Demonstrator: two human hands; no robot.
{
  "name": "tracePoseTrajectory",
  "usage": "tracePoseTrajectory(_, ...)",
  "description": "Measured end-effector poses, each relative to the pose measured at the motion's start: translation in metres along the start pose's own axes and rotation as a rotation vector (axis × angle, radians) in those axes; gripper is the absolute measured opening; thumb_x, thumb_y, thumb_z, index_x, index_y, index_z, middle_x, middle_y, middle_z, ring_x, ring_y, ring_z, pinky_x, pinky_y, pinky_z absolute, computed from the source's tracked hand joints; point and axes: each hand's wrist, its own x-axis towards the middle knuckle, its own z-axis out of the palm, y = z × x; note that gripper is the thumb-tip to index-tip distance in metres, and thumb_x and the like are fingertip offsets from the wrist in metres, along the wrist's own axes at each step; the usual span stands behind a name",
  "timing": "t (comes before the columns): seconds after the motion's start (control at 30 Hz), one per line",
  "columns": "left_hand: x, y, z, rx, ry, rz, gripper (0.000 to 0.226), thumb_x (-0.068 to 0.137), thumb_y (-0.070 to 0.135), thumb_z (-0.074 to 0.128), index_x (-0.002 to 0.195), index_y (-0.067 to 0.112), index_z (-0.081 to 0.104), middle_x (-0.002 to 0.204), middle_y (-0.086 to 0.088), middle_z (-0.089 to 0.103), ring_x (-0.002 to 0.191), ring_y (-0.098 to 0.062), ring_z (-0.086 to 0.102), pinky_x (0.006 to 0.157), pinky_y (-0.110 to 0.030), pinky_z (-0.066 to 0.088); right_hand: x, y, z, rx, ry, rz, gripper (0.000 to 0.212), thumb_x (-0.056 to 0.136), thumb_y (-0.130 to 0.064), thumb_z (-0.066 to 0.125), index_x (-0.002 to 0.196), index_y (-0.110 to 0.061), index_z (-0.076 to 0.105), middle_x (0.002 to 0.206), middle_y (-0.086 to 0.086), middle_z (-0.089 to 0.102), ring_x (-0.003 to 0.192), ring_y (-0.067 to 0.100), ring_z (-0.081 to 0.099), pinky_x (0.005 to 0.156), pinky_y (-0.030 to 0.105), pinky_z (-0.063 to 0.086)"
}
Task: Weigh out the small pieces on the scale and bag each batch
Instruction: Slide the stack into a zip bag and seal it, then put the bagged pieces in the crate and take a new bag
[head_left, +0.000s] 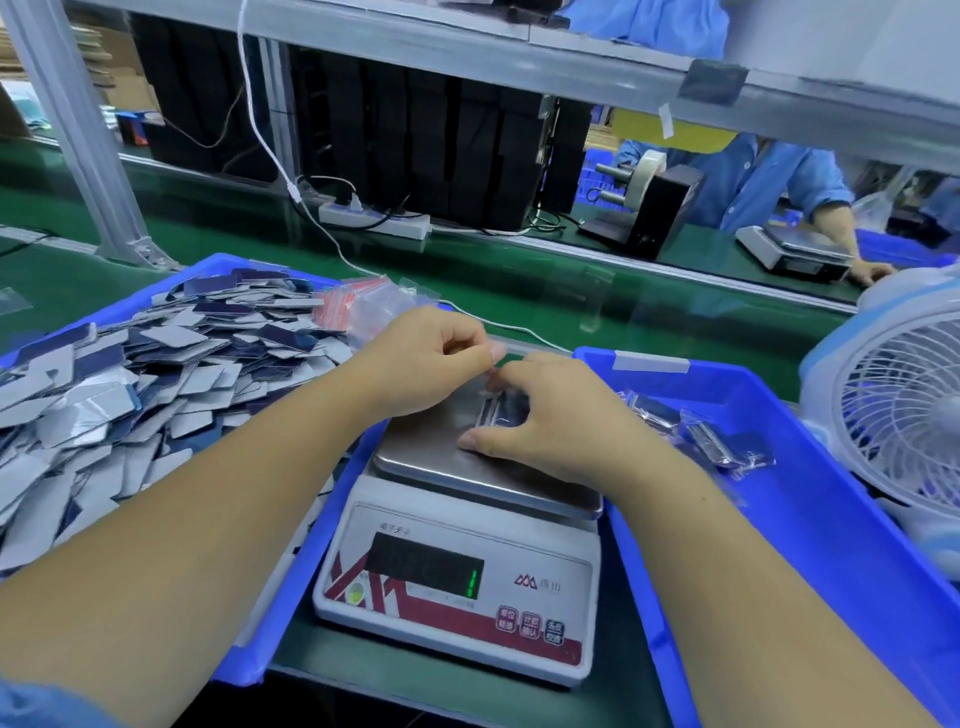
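A white digital scale (457, 587) with a steel pan (415, 447) stands between two blue trays. Over the pan, my right hand (550, 415) grips a small stack of dark and grey pieces (501, 410) inside a clear bag. My left hand (431, 358) pinches the top edge of that clear bag (496, 358) just above the stack. The left blue tray (249, 613) holds a heap of loose flat pieces (130, 384), grey on one side and dark blue on the other. The scale's display shows a green digit.
The right blue tray (779, 519) holds a few filled bags (727, 441). Empty red-striped zip bags (358, 306) lie behind the heap. A white fan (904, 415) stands at the right. Across the green belt (493, 275), another person works at a second scale (795, 252).
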Motion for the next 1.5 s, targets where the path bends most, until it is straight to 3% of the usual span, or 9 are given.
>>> tracePoseTrajectory(0.13,-0.002,0.003,0.005,0.006,-0.003,0.0,0.032,0.098,0.033,0.061,0.073,0.013,0.067,0.051,0.013,0.035,0.05,-0.005,0.033,0.05,-0.018,0.031,-0.001,0.016,-0.007,0.028,0.14,0.08,0.055,0.073,-0.066,0.072,0.107,-0.024,0.067,0.091,-0.008,0.058,0.091,0.014,0.054,0.077,0.031,0.046)
tracePoseTrajectory(0.3,-0.004,0.007,0.01,-0.011,-0.04,-0.033,0.025,0.097,0.034,0.062,0.074,0.028,0.069,0.052,0.013,0.04,0.05,-0.005,0.035,0.05,-0.017,0.032,-0.003,0.046,-0.031,0.057,0.43,0.411,0.044,0.078,-0.058,0.07,0.094,-0.017,0.063,0.091,0.0,0.057,0.084,0.02,0.055,0.068,0.034,0.046)
tracePoseTrajectory(0.43,-0.004,0.008,0.011,0.005,-0.043,-0.033,0.025,0.098,0.036,0.062,0.074,0.032,0.07,0.051,0.013,0.038,0.05,-0.006,0.034,0.05,-0.017,0.031,-0.01,0.07,-0.038,-0.089,0.17,0.692,0.015,0.072,-0.025,0.064,0.073,-0.013,0.055,0.071,0.003,0.056,0.063,0.026,0.052,0.051,0.026,0.036)
tracePoseTrajectory(0.53,-0.003,0.006,0.01,-0.006,-0.035,-0.041,0.025,0.098,0.035,0.062,0.075,0.032,0.07,0.05,0.013,0.037,0.049,-0.006,0.033,0.049,-0.016,0.031,-0.012,0.077,-0.035,-0.131,0.021,0.733,0.005,0.072,-0.01,0.057,0.068,-0.011,0.056,0.062,0.004,0.055,0.053,0.023,0.048,0.046,0.023,0.031)
tracePoseTrajectory(0.8,-0.003,0.013,0.001,0.017,0.024,-0.054,0.03,0.099,0.03,0.061,0.071,0.023,0.07,0.048,0.013,0.035,0.048,-0.005,0.034,0.049,-0.015,0.031,-0.005,0.067,-0.028,-0.067,0.124,0.576,0.015,0.074,-0.001,0.044,0.065,-0.009,0.052,0.059,0.009,0.051,0.058,0.027,0.042,0.047,0.025,0.031)
tracePoseTrajectory(1.0,0.005,0.023,-0.053,0.095,0.081,-0.15,0.024,0.095,0.033,0.06,0.073,0.028,0.069,0.047,0.012,0.042,0.04,-0.004,0.037,0.04,-0.012,0.03,0.001,0.016,-0.012,0.038,0.151,0.177,0.014,0.087,-0.019,0.056,0.08,-0.025,0.067,0.08,-0.011,0.062,0.081,0.017,0.056,0.073,0.035,0.05)
tracePoseTrajectory(1.17,-0.018,-0.008,-0.098,0.491,-0.143,-0.396,0.019,0.087,0.021,0.064,0.084,0.039,0.06,0.087,0.01,0.057,0.07,-0.011,0.058,0.057,-0.028,0.045,0.001,-0.018,0.003,0.018,0.119,-0.074,0.01,0.091,-0.025,0.058,0.089,-0.025,0.068,0.09,-0.006,0.063,0.089,0.017,0.056,0.084,0.037,0.047)
tracePoseTrajectory(1.3,-0.046,-0.024,-0.109,0.606,-0.36,-0.548,0.02,0.08,0.038,0.077,0.091,0.04,0.06,0.094,0.015,0.055,0.08,-0.007,0.057,0.064,-0.029,0.045,-0.001,-0.019,0.005,0.06,0.114,-0.109,0.008,0.09,-0.026,0.061,0.092,-0.027,0.068,0.091,-0.009,0.062,0.089,0.014,0.056,0.084,0.037,0.047)
tracePoseTrajectory(1.5,-0.059,-0.029,-0.098,0.674,-0.531,-0.494,0.066,0.069,0.065,0.074,0.128,0.045,0.051,0.113,0.012,0.043,0.109,-0.015,0.046,0.095,-0.045,0.048,0.0,-0.018,0.006,0.086,0.141,-0.106,0.006,0.088,-0.027,0.064,0.088,-0.033,0.068,0.09,-0.014,0.063,0.081,0.002,0.055,0.076,0.029,0.047)
